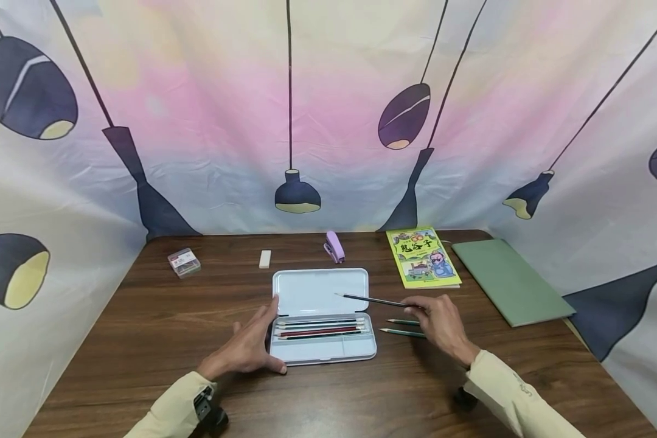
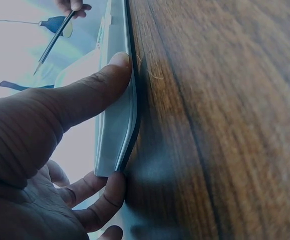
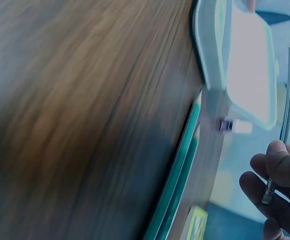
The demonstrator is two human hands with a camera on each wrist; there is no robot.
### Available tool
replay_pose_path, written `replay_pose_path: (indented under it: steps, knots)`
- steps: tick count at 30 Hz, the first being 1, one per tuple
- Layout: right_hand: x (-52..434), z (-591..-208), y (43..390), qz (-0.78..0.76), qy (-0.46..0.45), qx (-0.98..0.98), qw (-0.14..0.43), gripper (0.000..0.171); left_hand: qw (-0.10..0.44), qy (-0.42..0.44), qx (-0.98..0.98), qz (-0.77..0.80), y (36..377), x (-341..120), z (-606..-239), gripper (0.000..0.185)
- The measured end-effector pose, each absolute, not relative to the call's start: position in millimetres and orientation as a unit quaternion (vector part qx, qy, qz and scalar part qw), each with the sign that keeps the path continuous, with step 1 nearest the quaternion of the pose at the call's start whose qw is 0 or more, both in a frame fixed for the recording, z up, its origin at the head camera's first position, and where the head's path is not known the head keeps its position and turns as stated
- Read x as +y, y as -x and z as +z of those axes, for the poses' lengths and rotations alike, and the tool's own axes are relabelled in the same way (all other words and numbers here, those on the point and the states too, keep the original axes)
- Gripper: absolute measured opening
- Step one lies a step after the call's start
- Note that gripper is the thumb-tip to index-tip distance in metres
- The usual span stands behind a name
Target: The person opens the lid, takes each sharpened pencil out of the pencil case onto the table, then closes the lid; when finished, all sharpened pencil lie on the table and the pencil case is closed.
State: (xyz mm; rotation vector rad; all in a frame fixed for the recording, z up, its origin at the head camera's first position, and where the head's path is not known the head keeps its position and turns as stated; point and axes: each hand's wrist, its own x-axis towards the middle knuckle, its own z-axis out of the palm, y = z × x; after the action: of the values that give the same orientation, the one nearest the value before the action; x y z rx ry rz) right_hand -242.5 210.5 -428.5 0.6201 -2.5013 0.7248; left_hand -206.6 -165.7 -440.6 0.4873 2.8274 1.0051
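Left hand [image 1: 247, 348] braces the open pencil case [image 1: 322, 316] (thumb and fingers on its left edge); right hand [image 1: 441, 324] pinches a dark pencil [image 1: 373, 300] above the case's right side.

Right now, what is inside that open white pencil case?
The pencil case holds several pencils lying side by side in its upper compartment. The lower compartment looks bare. Whether anything lies beneath the pencils is hidden.

Left hand [image 1: 250, 347] lies flat with fingers spread and thumb out; right hand [image 1: 442, 323] pinches with curled fingers.
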Motion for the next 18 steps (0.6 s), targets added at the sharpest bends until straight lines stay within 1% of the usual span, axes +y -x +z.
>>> replay_pose_path:
  steps: [7, 18]
  knots:
    - [241.8, -432.5, 234.8, 0.26, -0.201, -0.914, 0.239, 0.014, 0.053, -0.161, 0.929, 0.329, 207.1, -165.4, -441.6, 0.128]
    - [274.6, -443.8, 216.1, 0.216, -0.159, -0.936, 0.23, 0.015, 0.048, -0.167, 0.93, 0.324, 208.8, -165.7, -442.1, 0.129]
